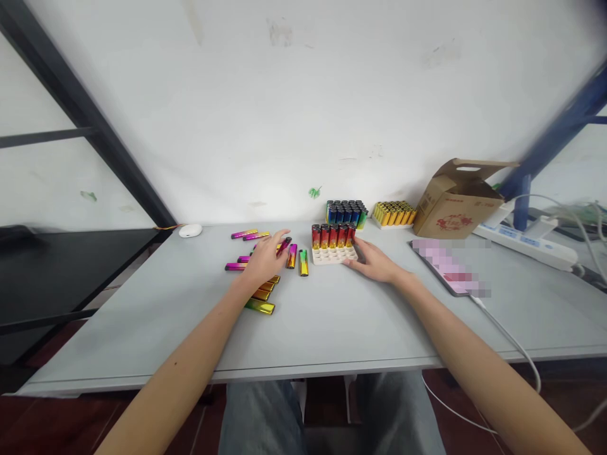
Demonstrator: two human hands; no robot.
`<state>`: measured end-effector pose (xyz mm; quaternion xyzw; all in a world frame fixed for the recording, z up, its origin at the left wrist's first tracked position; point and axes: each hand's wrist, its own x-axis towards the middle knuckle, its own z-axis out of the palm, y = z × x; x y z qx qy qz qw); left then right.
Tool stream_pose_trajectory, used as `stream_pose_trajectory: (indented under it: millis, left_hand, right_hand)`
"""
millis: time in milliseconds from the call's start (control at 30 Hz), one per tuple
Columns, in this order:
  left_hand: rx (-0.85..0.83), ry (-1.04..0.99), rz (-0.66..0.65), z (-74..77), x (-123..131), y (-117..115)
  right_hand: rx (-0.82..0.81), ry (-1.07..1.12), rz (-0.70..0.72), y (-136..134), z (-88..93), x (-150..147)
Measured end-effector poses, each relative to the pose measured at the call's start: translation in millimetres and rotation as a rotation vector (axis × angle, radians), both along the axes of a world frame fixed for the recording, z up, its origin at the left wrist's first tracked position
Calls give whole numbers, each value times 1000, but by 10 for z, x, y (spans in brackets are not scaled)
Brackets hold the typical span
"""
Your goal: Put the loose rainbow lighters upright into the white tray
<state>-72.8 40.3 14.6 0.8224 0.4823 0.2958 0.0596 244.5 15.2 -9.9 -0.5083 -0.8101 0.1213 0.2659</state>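
Observation:
My left hand [266, 258] is over a loose spread of shiny lighters, pinching a dark red lighter [284, 246] that tilts between thumb and fingers. Just right of it lie a magenta-and-gold lighter [292, 256] and a green-and-gold lighter [304, 263]. Gold lighters [263, 294] stick out below my wrist, partly hidden by it. A white tray [327, 258] with rows of holes holds red lighters [333, 237] upright in its back rows; the front holes show bare. My right hand [374, 260] grips the tray's right side, thumb at the front corner.
Behind the tray stand a block of blue-green lighters [348, 213] and a tray of yellow lighters [395, 215]. An opened cardboard box [458, 205], a power strip [526, 243] and a phone [443, 268] with a white cable are at right. A white case [190, 230] sits far left.

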Motion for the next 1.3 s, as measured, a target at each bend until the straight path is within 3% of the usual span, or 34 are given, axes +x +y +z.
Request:
stream_pose_trajectory:
  millis: [133, 233, 300, 367, 500, 633, 767, 900, 1067, 1200, 1300]
  left_hand:
    - [-34, -139, 2, 80, 39, -67]
    - [-35, -295, -59, 122, 102, -119]
    - [-11, -388, -94, 143, 157, -164]
    - [21, -443, -99, 163, 213, -214]
    - [51, -513, -47, 201, 296, -306]
    - [86, -555, -53, 212, 338, -364]
    - [164, -555, -37, 197, 356, -379]
    - [128, -607, -107, 189, 333, -350]
    - [6, -621, -89, 160, 283, -315]
    - [18, -604, -98, 110, 278, -305]
    - [20, -582, -123, 74, 280, -299]
  right_hand:
    - [74, 162, -146, -23, 20, 7]
    - [364, 342, -219, -84, 112, -67]
    - [505, 402, -189, -148, 171, -179]
    - [496, 397, -81, -222, 204, -341]
    - [345, 287, 108, -324, 227, -736]
    - [275, 284, 136, -288, 262, -1079]
    - [104, 436, 120, -233, 287, -1272]
    - [-152, 718, 128, -236, 287, -1264]
    - [-481, 1244, 144, -222, 355, -1086]
    - [-774, 1428, 307, -212, 442, -966]
    - [-873, 1526, 350, -228, 487, -919]
